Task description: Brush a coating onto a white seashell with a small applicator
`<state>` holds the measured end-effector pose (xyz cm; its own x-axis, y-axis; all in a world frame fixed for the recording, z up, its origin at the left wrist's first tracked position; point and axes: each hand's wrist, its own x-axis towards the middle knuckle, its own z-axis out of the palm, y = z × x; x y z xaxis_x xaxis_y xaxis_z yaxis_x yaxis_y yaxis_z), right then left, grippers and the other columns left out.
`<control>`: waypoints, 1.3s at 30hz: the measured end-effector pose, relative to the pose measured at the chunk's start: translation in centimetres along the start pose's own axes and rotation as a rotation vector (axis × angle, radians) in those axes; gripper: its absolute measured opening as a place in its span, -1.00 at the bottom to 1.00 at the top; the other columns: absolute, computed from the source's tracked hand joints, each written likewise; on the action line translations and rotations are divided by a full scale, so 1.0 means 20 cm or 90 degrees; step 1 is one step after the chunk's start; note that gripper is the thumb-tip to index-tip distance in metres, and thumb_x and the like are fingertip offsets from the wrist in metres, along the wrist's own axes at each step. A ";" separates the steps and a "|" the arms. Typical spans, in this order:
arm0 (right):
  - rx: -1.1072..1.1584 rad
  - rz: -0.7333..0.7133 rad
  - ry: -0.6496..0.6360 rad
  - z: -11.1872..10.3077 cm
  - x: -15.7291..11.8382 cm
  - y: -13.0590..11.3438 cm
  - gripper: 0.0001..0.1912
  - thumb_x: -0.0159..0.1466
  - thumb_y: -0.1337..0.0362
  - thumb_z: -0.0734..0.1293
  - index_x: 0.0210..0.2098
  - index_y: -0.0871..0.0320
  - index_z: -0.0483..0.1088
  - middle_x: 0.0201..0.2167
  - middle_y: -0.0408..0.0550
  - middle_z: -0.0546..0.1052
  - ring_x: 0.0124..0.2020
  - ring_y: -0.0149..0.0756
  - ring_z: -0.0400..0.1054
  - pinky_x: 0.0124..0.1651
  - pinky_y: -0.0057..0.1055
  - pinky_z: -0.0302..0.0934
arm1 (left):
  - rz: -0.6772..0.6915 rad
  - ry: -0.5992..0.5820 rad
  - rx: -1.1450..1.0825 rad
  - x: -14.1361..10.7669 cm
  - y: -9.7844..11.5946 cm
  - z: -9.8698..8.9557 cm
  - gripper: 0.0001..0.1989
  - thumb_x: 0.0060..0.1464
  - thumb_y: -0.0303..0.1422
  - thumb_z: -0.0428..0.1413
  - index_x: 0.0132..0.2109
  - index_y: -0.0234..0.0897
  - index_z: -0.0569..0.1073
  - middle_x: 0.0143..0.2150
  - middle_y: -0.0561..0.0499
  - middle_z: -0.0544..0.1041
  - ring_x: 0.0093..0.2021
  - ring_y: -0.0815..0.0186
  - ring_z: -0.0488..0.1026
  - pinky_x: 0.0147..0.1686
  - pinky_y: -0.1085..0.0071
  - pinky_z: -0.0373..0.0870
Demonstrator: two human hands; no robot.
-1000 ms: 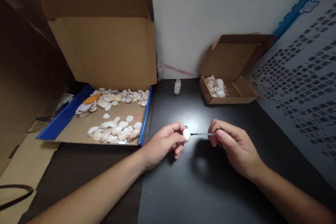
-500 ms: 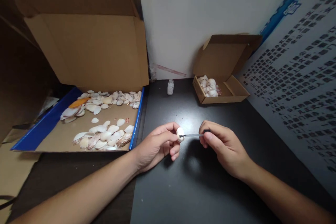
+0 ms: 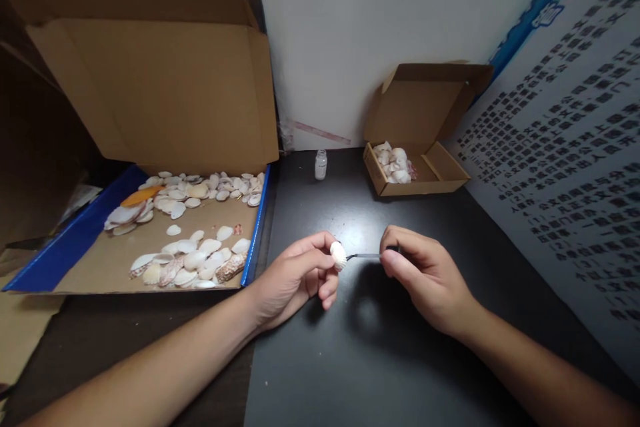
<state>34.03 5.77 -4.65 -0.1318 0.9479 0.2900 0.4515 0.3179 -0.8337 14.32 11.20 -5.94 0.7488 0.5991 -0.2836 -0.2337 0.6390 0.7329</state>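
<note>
A small white ribbed shell (image 3: 339,256) is pinched between the thumb and fingers of my left hand (image 3: 300,277). My right hand (image 3: 425,277) grips the dark cap of a thin brush (image 3: 365,255), whose dark tip points left and meets the shell's right edge. Both hands are above the black tabletop (image 3: 310,373). Farther back stands a small uncapped glass bottle (image 3: 321,165) with whitish contents and a label.
At left, an open cardboard box (image 3: 95,260) with blue sides holds many shells and an orange piece. A smaller open cardboard box (image 3: 420,188) with white shells sits at back right. A printed sheet (image 3: 560,127) lines the right side.
The brush tip has shifted from the shell's face to its right edge, and the shell looks slightly turned. The whole view has shifted a little.
</note>
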 end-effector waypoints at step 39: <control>0.004 -0.034 -0.025 0.00 -0.01 0.00 -0.70 0.32 0.26 0.21 -0.54 0.14 0.15 -0.59 -0.19 0.20 -0.54 -0.38 0.08 -0.45 -0.39 -0.05 | -0.007 0.002 0.005 0.00 0.01 0.01 -0.92 0.02 -0.46 0.07 -0.34 -0.31 0.27 -0.46 0.09 0.29 -0.57 0.50 0.21 -0.53 0.50 0.20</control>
<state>33.99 5.64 -4.74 -0.1906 0.9296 0.3154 0.4379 0.3681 -0.8202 14.30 11.26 -5.70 0.7496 0.5933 -0.2934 -0.2207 0.6420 0.7343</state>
